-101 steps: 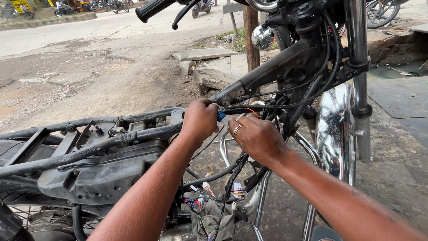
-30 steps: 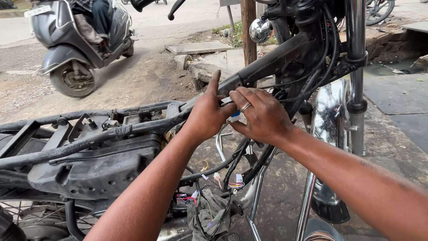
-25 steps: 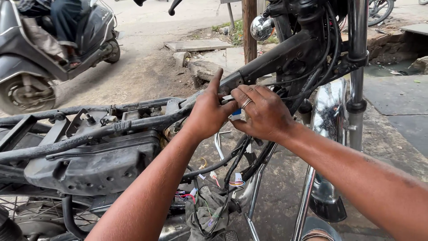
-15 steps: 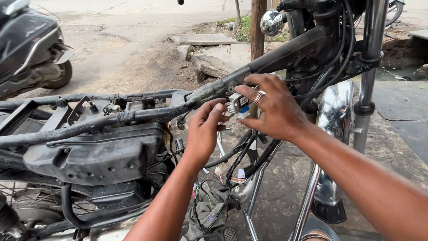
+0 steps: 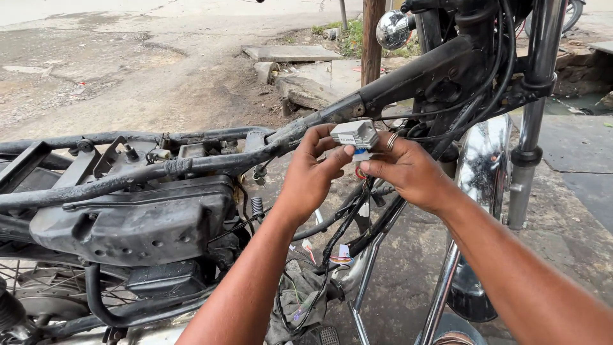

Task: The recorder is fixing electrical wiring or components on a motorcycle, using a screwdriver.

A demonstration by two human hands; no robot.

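Pinching a small grey ribbed module (image 5: 355, 133), both hands grip it.

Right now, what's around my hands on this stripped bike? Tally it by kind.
Hands: 2, left hand and right hand
Grey connector block, pinched by both: 1
Finger ring, on right hand: 1
Black wire bundle below the block: 1
Black frame tube behind: 1
Chrome fork legs: 1 in clear view
Total: 7

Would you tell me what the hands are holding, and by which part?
Both hands hold a small grey connector block: the left hand pinches its lower edge, and the right hand grips the wire end beneath it.
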